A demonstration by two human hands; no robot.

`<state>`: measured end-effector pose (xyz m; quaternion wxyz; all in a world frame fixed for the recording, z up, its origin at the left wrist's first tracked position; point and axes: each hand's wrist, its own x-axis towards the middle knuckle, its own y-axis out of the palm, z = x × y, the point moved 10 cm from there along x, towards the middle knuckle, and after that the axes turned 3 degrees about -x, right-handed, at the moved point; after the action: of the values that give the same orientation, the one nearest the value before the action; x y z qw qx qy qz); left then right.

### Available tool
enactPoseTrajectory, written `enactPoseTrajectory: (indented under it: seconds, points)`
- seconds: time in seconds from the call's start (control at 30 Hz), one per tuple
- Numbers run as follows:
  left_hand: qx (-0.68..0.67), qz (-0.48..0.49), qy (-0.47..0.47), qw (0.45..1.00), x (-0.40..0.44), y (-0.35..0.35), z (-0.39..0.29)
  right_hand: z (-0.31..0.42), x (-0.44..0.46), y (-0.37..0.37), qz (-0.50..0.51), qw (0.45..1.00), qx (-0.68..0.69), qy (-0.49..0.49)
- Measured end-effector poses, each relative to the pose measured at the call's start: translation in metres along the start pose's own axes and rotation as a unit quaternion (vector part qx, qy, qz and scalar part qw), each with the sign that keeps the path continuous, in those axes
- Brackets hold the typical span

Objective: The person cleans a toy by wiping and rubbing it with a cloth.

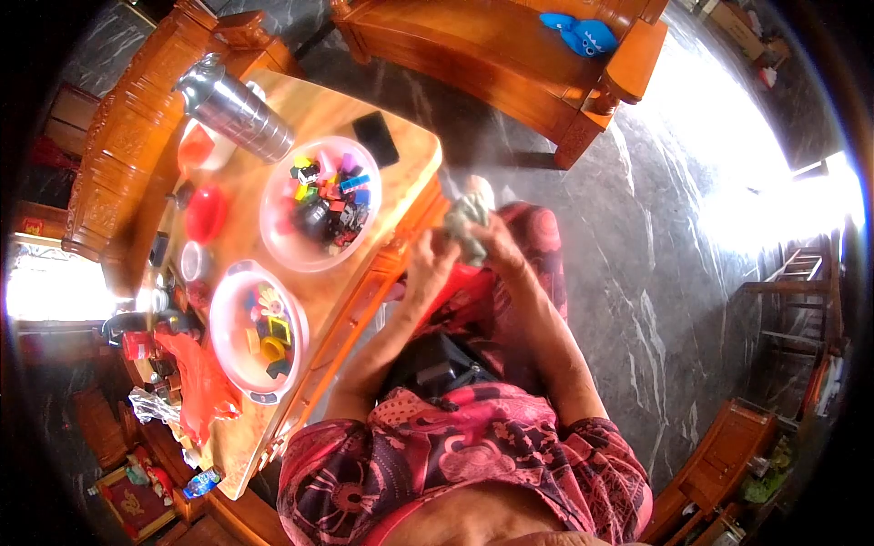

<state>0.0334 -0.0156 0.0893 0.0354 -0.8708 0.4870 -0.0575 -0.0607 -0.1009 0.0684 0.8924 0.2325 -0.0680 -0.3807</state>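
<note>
As our left hand (431,262) and right hand (503,246) grip the cloth (467,221), fingers curled, we judge it light, soft, best held bunched.

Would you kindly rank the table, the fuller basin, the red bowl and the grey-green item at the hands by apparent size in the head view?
1. Table
2. Fuller basin
3. Grey-green item and red bowl: too alike to rank.

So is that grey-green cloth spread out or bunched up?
Bunched up: the cloth shows as a crumpled, creased clump at the left fingers and right fingers, with no flat sheet visible.
</note>
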Motion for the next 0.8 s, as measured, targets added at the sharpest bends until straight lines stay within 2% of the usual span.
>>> enactPoseTrajectory:
  seconds: [0.03, 0.07, 0.1, 0.13, 0.17, 0.23, 0.37, 0.43, 0.47, 0.53, 0.57, 0.6, 0.67, 0.7, 0.77, 0.8]
  points:
    - [0.019, -0.016, 0.044, 0.999, 0.000, -0.002, -0.010, -0.008, -0.001, 0.006, 0.043, 0.998, 0.008, 0.045]
    - [0.019, -0.015, 0.044, 0.999, 0.000, -0.002, -0.009, -0.015, -0.004, 0.012, 0.085, 0.992, 0.015, 0.089]
    - [0.074, -0.005, 0.047, 0.996, -0.001, -0.001, -0.008, -0.013, -0.004, 0.012, 0.085, 0.992, 0.014, 0.088]
    - [0.130, 0.004, 0.050, 0.990, -0.001, 0.000, -0.006, -0.010, -0.003, 0.010, 0.060, 0.995, 0.002, 0.078]
    - [0.130, 0.004, 0.050, 0.990, -0.001, 0.000, -0.005, -0.007, -0.004, 0.009, 0.036, 0.997, -0.010, 0.069]
    - [0.257, -0.038, 0.182, 0.948, -0.007, 0.002, -0.029, -0.006, -0.005, 0.003, -0.004, 0.997, -0.005, 0.080]
    - [0.230, -0.017, 0.172, 0.958, -0.006, 0.007, -0.026, -0.015, -0.002, -0.002, 0.018, 0.997, 0.000, 0.079]
    - [0.281, -0.036, 0.278, 0.918, -0.014, 0.012, -0.042, -0.009, 0.000, -0.014, -0.065, 0.996, -0.016, 0.051]
    - [0.281, -0.036, 0.279, 0.917, -0.014, 0.013, -0.041, -0.010, 0.001, -0.015, -0.065, 0.996, -0.016, 0.050]
    - [0.221, 0.000, 0.206, 0.953, -0.006, 0.016, -0.035, -0.018, 0.004, -0.021, -0.081, 0.992, 0.091, 0.036]
    - [0.212, 0.024, 0.161, 0.964, -0.005, 0.017, -0.031, -0.023, 0.004, -0.029, -0.111, 0.988, 0.097, 0.043]
    - [0.212, 0.024, 0.162, 0.964, -0.006, 0.018, -0.031, -0.027, 0.006, -0.032, -0.110, 0.988, 0.096, 0.042]
    - [0.094, 0.055, 0.056, 0.992, -0.002, 0.021, -0.012, -0.016, 0.008, -0.036, -0.092, 0.994, -0.041, -0.035]
    - [0.094, 0.055, 0.057, 0.992, -0.001, 0.021, -0.007, -0.014, 0.008, -0.035, -0.092, 0.994, -0.041, -0.035]
    - [-0.097, 0.063, -0.037, 0.993, 0.002, 0.022, 0.022, -0.014, 0.007, -0.023, -0.047, 0.986, 0.162, -0.016]
    - [-0.097, 0.063, -0.037, 0.993, 0.002, 0.021, 0.016, -0.011, 0.007, -0.021, -0.048, 0.986, 0.161, -0.016]
